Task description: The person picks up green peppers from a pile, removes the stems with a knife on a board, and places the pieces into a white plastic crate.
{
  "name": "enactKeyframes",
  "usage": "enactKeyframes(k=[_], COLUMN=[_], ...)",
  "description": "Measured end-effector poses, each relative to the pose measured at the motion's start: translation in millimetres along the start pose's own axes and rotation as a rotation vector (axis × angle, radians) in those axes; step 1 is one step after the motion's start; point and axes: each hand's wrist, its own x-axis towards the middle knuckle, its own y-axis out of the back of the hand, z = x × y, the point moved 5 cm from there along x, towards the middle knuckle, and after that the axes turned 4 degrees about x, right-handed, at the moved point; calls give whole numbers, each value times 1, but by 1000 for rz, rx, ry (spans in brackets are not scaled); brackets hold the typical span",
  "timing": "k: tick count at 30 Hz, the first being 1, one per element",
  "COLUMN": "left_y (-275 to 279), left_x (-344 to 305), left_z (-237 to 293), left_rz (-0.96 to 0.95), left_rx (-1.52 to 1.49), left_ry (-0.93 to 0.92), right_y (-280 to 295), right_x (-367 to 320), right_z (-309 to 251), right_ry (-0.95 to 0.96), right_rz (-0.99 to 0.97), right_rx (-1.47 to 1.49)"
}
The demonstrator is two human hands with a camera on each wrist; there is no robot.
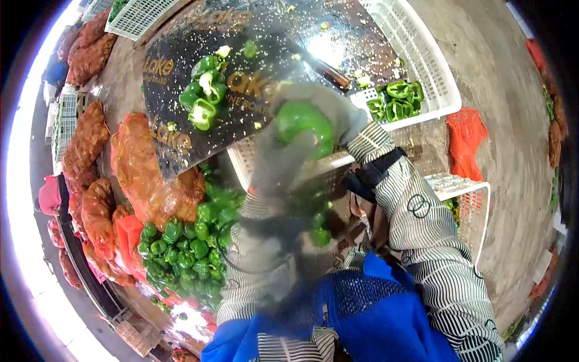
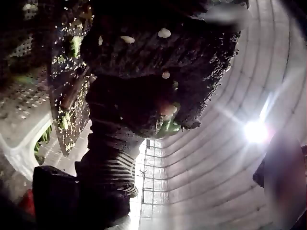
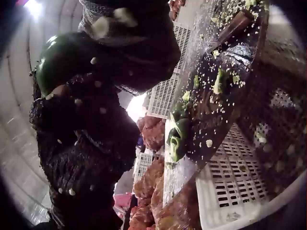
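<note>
Both my hands wear dark, dirty gloves flecked with pepper seeds. In the head view they meet around a whole green bell pepper (image 1: 307, 127) in front of my body. My right hand (image 1: 335, 102) grips it from the upper right. My left hand (image 1: 274, 160), motion-blurred, holds it from the lower left. The right wrist view shows the pepper's glossy side (image 3: 55, 64) between the left glove (image 3: 86, 139) and the right glove (image 3: 134, 48). In the left wrist view the gloves hide most of the pepper. A brown-handled knife (image 1: 329, 73) lies on the seed-strewn board (image 1: 259, 114).
Cut green peppers (image 1: 205, 96) sit on the board's left part. Pepper pieces (image 1: 398, 102) lie in a white crate (image 1: 443, 78) at right. Whole peppers (image 1: 181, 250) are heaped at lower left beside filled mesh sacks (image 1: 145, 175). Another white crate (image 1: 479, 211) stands at right.
</note>
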Motion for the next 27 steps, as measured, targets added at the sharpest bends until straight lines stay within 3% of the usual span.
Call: enactKeyframes(k=[2, 3, 5, 9, 10, 13, 14, 15, 17, 19, 21, 22, 23, 25, 27], left_y=[-3, -5, -9, -14, -17, -7, -5, -5, -7, -11, 0, -9, -1, 7, 12], left_x=[-2, -5, -6, -12, -15, -13, -10, -8, -8, -7, -8, -12, -11, -8, -15], left_z=[-6, -5, 1, 12, 14, 0, -3, -4, -4, 5, -8, 9, 2, -3, -13], left_rz=[-37, -20, -52, -137, -192, -144, -121, -120, -141, -185, -205, -234, -230, -297, -83], left_rx=[-118, -175, -244, -241, -282, -119, -37, -39, -27, 62, 70, 136, 243, 149, 45], left_ry=[-45, -31, -28, -25, 6, 18, 15, 26, -81, -268, -183, -302, -167, -151, -13], right_y=[-11, -10, -2, -8, 0, -12, -13, -20, -29, -30, -29, -33, -34, -28, -21], right_x=[-5, -7, -8, -15, -7, -26, -37, -34, -31, -15, -12, -15, -19, -17, -8], right_z=[20, 21, 13, 2, -2, 37, 53, 67, 65, 46, 34, 37, 35, 31, 25], right_ry=[-184, -189, -28, -328, 209, 37, -156, -164, 439, -604, -475, -619, -631, -635, -614], right_rz=[-80, -78, -107, 35, -117, 19, -18, -15, 125, -4, -9, -97, -93, -89, -93], right_rx=[249, 257, 167, 623, 173, 273, 376, 382, 665, 1155, 1028, 1181, 1187, 1064, 932])
